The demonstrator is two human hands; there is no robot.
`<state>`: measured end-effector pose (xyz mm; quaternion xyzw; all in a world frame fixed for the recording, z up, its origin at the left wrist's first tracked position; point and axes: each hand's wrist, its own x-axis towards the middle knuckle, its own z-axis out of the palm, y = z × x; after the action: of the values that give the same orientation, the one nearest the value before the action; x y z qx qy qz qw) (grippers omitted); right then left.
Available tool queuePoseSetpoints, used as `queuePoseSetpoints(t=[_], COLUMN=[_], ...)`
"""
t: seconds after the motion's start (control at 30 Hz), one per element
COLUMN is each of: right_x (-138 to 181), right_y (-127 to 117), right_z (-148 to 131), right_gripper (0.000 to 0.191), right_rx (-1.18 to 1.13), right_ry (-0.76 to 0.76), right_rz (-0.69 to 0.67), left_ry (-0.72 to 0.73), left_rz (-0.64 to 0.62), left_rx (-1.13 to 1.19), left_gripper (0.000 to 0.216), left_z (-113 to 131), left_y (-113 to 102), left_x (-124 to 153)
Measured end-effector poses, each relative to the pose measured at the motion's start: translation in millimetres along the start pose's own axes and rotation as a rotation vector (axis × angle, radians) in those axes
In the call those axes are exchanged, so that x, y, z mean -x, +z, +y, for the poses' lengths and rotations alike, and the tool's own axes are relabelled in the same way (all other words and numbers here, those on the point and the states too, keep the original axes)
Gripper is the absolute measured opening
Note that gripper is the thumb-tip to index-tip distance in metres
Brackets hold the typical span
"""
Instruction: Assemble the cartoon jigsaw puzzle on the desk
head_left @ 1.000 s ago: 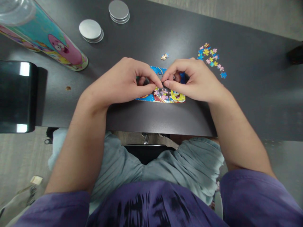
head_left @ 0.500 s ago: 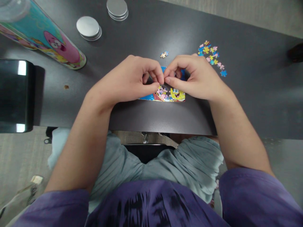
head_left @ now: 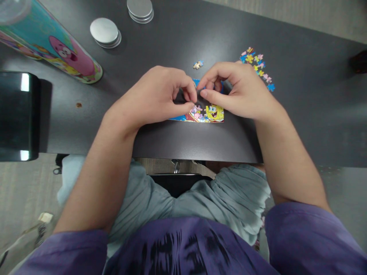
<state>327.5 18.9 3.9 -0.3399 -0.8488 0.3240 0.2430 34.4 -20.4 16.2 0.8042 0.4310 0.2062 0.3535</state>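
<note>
A partly joined cartoon jigsaw puzzle (head_left: 205, 113) lies on the dark table (head_left: 186, 141) near its front edge. My left hand (head_left: 156, 95) rests over the puzzle's left part, fingers curled and pinched at its upper edge. My right hand (head_left: 239, 91) covers the right part, thumb and forefinger pinched just beside the left fingertips. What the fingertips hold is too small to make out. A heap of loose puzzle pieces (head_left: 256, 65) lies to the right of my right hand, and one single piece (head_left: 198, 64) lies just beyond my fingers.
A cartoon-printed tube (head_left: 51, 47) lies at the back left. Two round metal lids (head_left: 105, 32) (head_left: 140, 9) sit behind it. A black glossy box (head_left: 18, 114) stands at the left edge. A dark object (head_left: 358, 61) is at the far right.
Both hands have shifted slightly up the puzzle, and the pinching fingertips now sit at its upper edge. More of the lower picture shows.
</note>
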Motion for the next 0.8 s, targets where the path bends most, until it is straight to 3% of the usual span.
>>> queuePoseSetpoints(t=[0.37,0.6,0.7,0.8], right_x=[-2,-5,-7,-6], right_y=[-9,-26,-33,-41], right_z=[13,22,30,34], right_gripper=[0.047,0.041,0.026,0.013], right_rx=[-0.028,-0.062,-0.077,0.007], right_ry=[-0.134,-0.123,-0.079,-0.042], right_rz=[0.089,0.286,0.354,0.406], left_ry=[0.06,0.075,0.053,0.071], left_rz=[-0.013,0.187,0.224,0.284], left_rx=[-0.061,-0.092,-0.113,-0.075], left_gripper=[0.019,0.024,0.025,0.039], left_z=[1,1,-2,3], left_y=[0,-5,-5,-6], left_x=[1,2,4,13])
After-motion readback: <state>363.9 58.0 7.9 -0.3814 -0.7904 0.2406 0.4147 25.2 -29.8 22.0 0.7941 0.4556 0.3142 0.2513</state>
